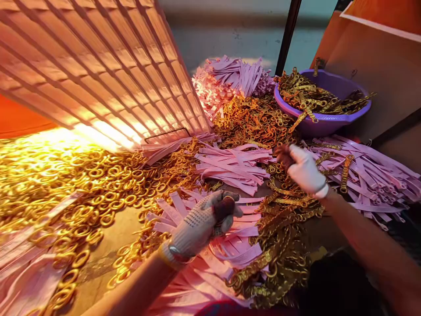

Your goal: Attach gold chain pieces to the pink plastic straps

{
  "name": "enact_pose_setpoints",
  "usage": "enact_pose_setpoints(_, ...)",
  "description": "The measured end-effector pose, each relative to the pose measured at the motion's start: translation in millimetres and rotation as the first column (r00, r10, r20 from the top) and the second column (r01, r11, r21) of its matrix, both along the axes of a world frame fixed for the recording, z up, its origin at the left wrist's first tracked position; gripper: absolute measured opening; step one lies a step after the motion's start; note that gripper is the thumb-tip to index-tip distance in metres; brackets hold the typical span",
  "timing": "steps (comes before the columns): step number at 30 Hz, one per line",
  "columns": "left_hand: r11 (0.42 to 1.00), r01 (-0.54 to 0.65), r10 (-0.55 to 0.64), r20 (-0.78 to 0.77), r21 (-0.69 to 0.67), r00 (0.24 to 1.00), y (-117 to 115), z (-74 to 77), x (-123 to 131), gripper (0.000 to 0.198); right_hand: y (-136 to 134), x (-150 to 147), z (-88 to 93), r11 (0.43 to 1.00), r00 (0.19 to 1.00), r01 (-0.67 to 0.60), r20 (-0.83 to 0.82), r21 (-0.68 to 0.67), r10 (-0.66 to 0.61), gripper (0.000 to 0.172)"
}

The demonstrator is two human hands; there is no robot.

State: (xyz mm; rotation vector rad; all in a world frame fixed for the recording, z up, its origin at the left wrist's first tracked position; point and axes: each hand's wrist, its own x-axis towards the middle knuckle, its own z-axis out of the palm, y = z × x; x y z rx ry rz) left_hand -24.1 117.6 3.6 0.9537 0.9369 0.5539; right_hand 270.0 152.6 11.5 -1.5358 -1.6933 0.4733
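My left hand point(210, 217), in a dotted white knit glove with a dark cover on the thumb, is closed above the pink strips point(241, 241). Whatever it pinches is too small to make out. My right hand point(303, 169) wears a white glove with dark brown finger covers. Its fingers are drawn together over the edge of the brass-coloured pieces point(286, 245), and I cannot tell what is between them. Those pieces are flat and patterned, with a ring at one end, and lie heaped between both hands. More pink strips point(235, 162) lie just beyond my left hand.
Gold rings point(101, 180) cover the left side of the surface beneath a slatted, brightly lit panel point(108, 74). A purple basin point(344, 116) with patterned metal pieces stands at back right. Small gold fittings point(253, 120) and bundled strips point(241, 77) are piled behind. Other strips point(371, 171) lie right.
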Motion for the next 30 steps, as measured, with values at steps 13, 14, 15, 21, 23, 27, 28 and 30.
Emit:
enact_pose_setpoints(13,0.822,0.159,0.003,-0.283,0.547,0.959,-10,-3.8,9,0.078,-45,-106,-2.9,0.801,0.482,-0.542,-0.875,-0.256,0.046,0.042)
enact_pose_setpoints(14,0.782,0.172,0.038,-0.322,0.599,0.946,-11,-2.7,8,0.076,-44,-103,-3.3,0.82,0.477,-0.495,-0.879,-0.287,-0.019,0.043)
enact_pose_setpoints(15,0.762,0.163,0.07,-0.33,0.627,0.941,-12,-1.2,6,0.072,-44,-100,-3.0,0.834,0.472,-0.452,-0.878,-0.317,-0.077,0.043)
enact_pose_setpoints(21,0.983,0.018,-0.015,-0.018,0.182,1.0,0,6.4,-1,0.038,-47,-90,11.0,0.824,0.498,-0.395,-0.848,-0.407,-0.18,0.053)
enact_pose_setpoints(23,0.988,-0.038,0.035,0.022,0.149,0.999,4,6.5,0,0.037,-48,-93,13.9,0.808,0.512,-0.422,-0.844,-0.412,-0.163,0.056)
enact_pose_setpoints(27,0.919,-0.004,0.026,-0.05,0.393,0.998,7,2.8,4,0.032,-51,-101,8.4,0.775,0.521,-0.48,-0.844,-0.411,-0.126,0.055)
enact_pose_setpoints(28,0.895,0.023,0.013,-0.077,0.445,0.997,8,1.5,6,0.029,-51,-103,5.5,0.775,0.526,-0.485,-0.843,-0.405,-0.112,0.053)
enact_pose_setpoints(30,0.881,0.044,-0.005,-0.085,0.471,0.996,7,-1.1,8,0.026,-53,-105,0.2,0.794,0.57,-0.48,-0.821,-0.372,-0.04,0.047)
